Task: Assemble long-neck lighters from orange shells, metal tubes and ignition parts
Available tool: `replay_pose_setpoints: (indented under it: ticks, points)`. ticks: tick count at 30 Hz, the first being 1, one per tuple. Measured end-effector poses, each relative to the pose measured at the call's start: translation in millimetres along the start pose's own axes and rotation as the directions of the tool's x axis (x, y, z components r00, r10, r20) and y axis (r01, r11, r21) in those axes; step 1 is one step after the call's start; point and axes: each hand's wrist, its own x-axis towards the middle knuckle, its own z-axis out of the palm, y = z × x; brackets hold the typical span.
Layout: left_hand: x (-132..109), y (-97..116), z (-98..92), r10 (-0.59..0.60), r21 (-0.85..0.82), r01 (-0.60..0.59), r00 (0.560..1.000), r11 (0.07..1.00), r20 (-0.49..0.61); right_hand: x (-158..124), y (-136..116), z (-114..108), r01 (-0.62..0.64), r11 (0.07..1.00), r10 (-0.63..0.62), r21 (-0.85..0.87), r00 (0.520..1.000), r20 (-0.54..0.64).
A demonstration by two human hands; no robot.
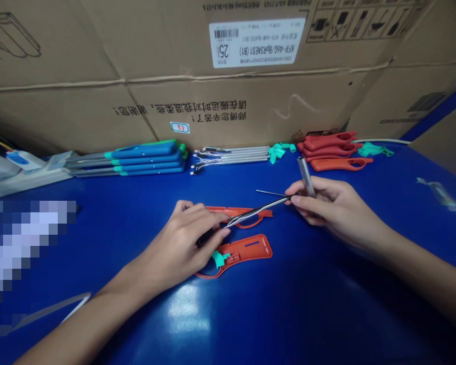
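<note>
My left hand (199,235) is closed, thumb and fingertips pinching one end of a bundle of black and white wires (256,210). The other end runs up to my right hand (327,203), whose thumb and forefinger grip it. A silver metal cylinder (306,176) also sticks up from my right hand, and a thin dark rod (269,192) points left from its fingertips. Under and beside my left hand lie two orange plastic handle halves: the far one (266,214) is partly behind the wires, the near one (253,248) holds a turquoise trigger piece (219,259).
Along the back of the blue table (327,304) lie blue-handled tools (148,157), silver tubes with wires (243,155), turquoise parts (279,151) and orange-red handle shells (334,147). A power strip (57,170) sits at left. A large cardboard box (155,61) stands behind.
</note>
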Motion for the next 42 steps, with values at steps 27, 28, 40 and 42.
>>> replay_pose_setpoints:
  ticks: [27,28,40,42]
  points:
    - [0.9,-0.4,0.7,0.026,0.033,-0.027,0.999,0.999,0.038,0.6,5.3,-2.7,-0.001,0.994,-0.005,0.111,0.998,0.055]
    - [0.7,0.0,0.7,0.024,0.028,-0.025,0.999,0.999,0.045,0.7,5.5,-2.7,-0.001,0.994,-0.005,0.111,0.998,0.055]
    - [-1.0,0.4,-0.4,0.016,0.012,-0.017,0.998,1.000,0.057,1.5,5.1,-1.4,0.012,0.995,-0.021,0.103,0.997,0.080]
    - [-1.0,-0.1,0.8,0.021,0.011,-0.022,0.999,1.000,0.038,1.5,4.9,-1.2,0.012,0.995,-0.021,0.100,0.996,0.087]
